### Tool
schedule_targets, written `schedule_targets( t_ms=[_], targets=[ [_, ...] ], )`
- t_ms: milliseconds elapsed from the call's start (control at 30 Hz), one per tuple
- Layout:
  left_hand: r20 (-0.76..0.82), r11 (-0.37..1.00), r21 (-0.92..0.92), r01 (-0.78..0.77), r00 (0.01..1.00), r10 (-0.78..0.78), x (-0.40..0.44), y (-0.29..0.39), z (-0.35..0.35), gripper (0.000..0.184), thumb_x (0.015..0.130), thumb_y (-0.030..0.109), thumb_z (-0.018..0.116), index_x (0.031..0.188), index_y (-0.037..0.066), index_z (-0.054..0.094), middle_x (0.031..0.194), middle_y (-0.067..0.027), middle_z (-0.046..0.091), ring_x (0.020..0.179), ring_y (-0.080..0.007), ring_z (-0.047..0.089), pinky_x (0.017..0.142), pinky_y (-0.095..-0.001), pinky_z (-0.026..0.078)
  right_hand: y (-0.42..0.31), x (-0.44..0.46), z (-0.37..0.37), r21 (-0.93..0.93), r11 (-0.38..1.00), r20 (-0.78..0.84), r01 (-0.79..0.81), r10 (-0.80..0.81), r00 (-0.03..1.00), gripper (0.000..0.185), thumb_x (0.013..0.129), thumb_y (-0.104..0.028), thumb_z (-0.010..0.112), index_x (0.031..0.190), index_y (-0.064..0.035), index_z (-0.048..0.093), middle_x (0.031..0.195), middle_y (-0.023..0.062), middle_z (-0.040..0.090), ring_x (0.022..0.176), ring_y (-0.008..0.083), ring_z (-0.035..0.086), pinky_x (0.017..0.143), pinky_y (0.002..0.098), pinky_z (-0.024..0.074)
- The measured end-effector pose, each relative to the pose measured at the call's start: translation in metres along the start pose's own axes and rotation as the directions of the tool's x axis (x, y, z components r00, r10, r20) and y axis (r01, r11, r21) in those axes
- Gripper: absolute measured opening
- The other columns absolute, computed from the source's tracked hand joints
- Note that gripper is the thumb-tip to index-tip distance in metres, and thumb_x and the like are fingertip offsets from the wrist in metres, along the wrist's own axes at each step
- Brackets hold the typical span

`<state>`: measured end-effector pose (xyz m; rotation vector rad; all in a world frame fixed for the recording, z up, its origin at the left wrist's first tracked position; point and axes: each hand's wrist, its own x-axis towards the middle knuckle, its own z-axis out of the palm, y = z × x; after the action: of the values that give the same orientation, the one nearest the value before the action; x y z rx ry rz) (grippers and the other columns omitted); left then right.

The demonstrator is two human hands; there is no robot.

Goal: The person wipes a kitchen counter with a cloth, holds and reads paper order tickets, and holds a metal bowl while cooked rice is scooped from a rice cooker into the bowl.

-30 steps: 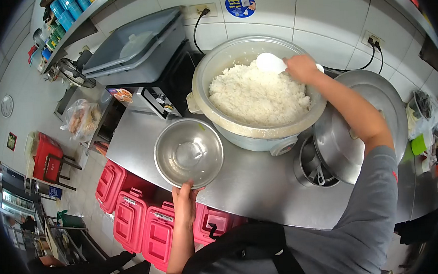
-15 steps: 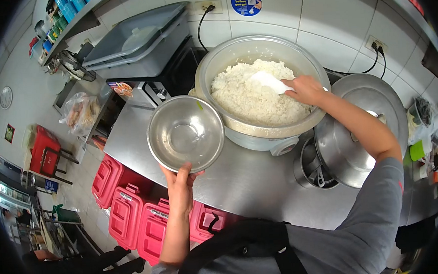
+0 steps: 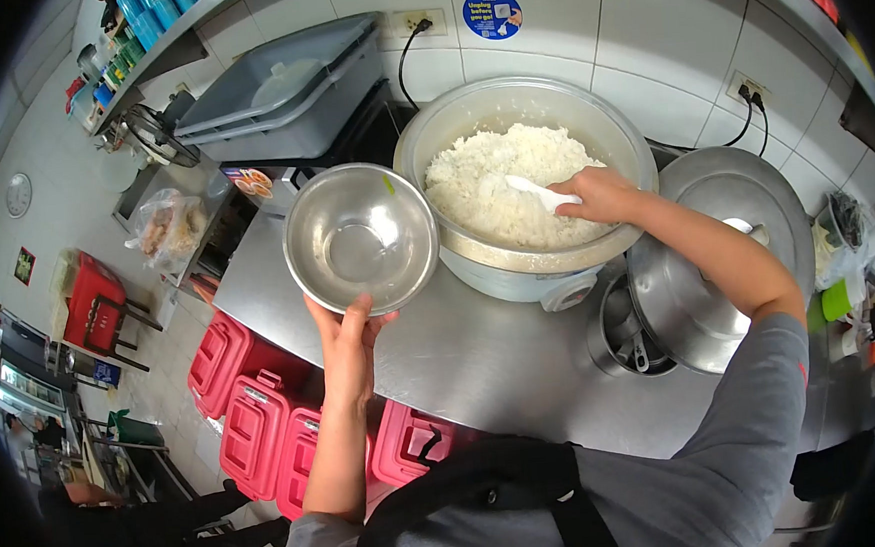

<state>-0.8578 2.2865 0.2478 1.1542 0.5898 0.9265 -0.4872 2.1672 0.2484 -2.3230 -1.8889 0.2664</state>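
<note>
My left hand [image 3: 346, 341] grips the lower rim of a steel mixing bowl [image 3: 360, 240], tilted so that its inside faces me. A small green scrap sticks near the bowl's upper rim; otherwise its inside looks bare. In my right hand [image 3: 596, 197] is a white rice paddle [image 3: 545, 194], its blade partly sunk in the cooked rice [image 3: 497, 175]. The rice is heaped inside a large rice cooker [image 3: 529, 260] on the steel counter. The bowl is held just left of the cooker, close to its side.
A big metal lid [image 3: 720, 306] leans over a steel pot with utensils [image 3: 622, 337] at the right. Grey plastic tubs [image 3: 278, 123] sit on an oven at the back left. Red lidded bins [image 3: 252, 435] stand below the counter [image 3: 463, 362]. Another person [image 3: 162, 521] is at the lower left.
My left hand has raised the bowl slightly and shifted it left. My right hand has moved the paddle down, its blade now lower and deeper in the rice.
</note>
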Motion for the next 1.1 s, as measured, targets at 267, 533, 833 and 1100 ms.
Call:
schedule_targets(
  t_ms=[267, 533, 833, 1100],
  targets=[
    [0.126, 0.991, 0.122, -0.062, 0.991, 0.047, 0.040, 0.020, 0.015, 0.071, 0.088, 0.009, 0.052, 0.141, 0.016, 0.005, 0.129, -0.0153, 0.038, 0.104, -0.0229, 0.054, 0.079, -0.0344, 0.052, -0.010, 0.010, 0.000, 0.373, 0.925, 0.190, -0.071, -0.001, 0.982, 0.039, 0.082, -0.026, 0.064, 0.115, -0.0052, 0.063, 0.061, 0.0079, 0.061, 0.047, 0.0127, 0.055, 0.049, 0.0279, 0.0451],
    [0.148, 0.953, 0.256, -0.160, 0.981, 0.125, 0.100, 0.008, 0.034, 0.087, 0.088, 0.007, 0.054, 0.145, 0.016, -0.011, 0.131, -0.0236, 0.035, 0.095, -0.0219, 0.059, 0.077, -0.0325, 0.055, 0.013, 0.013, -0.015, 0.538, 0.823, 0.310, -0.181, 0.007, 0.951, 0.038, 0.081, -0.028, 0.067, 0.109, -0.0018, 0.065, 0.069, 0.0052, 0.062, 0.053, 0.0100, 0.055, 0.048, 0.0248, 0.0452],
    [0.239, 0.986, 0.163, -0.027, 0.971, -0.013, 0.104, -0.002, 0.067, 0.085, 0.089, 0.008, 0.052, 0.144, 0.017, -0.013, 0.126, -0.0219, 0.041, 0.094, -0.0221, 0.060, 0.078, -0.0327, 0.055, -0.007, -0.011, -0.121, 0.498, 0.854, 0.126, -0.148, 0.097, 0.987, 0.040, 0.082, -0.027, 0.067, 0.111, -0.0008, 0.064, 0.063, 0.0019, 0.057, 0.053, 0.0065, 0.051, 0.043, 0.0237, 0.0406],
    [0.463, 0.916, -0.246, 0.318, 0.869, -0.178, 0.093, -0.028, 0.098, 0.048, 0.089, 0.006, 0.048, 0.129, 0.002, 0.020, 0.120, -0.0170, 0.045, 0.096, -0.0269, 0.060, 0.083, -0.0324, 0.055, -0.058, 0.020, -0.125, -0.337, 0.910, -0.196, 0.240, -0.318, 0.928, 0.036, 0.079, -0.027, 0.067, 0.112, -0.0132, 0.066, 0.066, 0.0106, 0.063, 0.062, 0.0247, 0.061, 0.057, 0.0366, 0.0483]
  ],
)
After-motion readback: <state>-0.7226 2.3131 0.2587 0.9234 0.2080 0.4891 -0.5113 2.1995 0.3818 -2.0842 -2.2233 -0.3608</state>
